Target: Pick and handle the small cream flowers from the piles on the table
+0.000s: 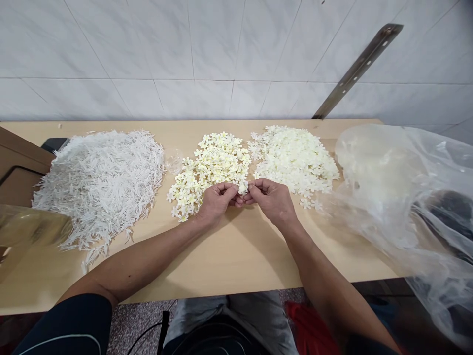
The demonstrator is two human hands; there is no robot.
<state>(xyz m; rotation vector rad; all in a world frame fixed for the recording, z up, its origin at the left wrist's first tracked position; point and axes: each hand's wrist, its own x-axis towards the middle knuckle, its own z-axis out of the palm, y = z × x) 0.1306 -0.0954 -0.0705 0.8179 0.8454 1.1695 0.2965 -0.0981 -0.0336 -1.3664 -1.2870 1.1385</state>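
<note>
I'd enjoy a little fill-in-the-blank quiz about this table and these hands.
The left hand and right hand meet at a small white ____.
The strands are piled to the ____ of both hands.
The plastic bag lies to the ____ of both hands.
The wall is covered with marbled ____.

Missing words: flower; left; right; tiles.

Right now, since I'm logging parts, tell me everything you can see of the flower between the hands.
The small flower has pale, off-white petals and looks artificial, perhaps plastic or fabric. The left hand and right hand appear to pinch it from either side, beside a pile of similar flowers. Its underside is hidden.
</note>
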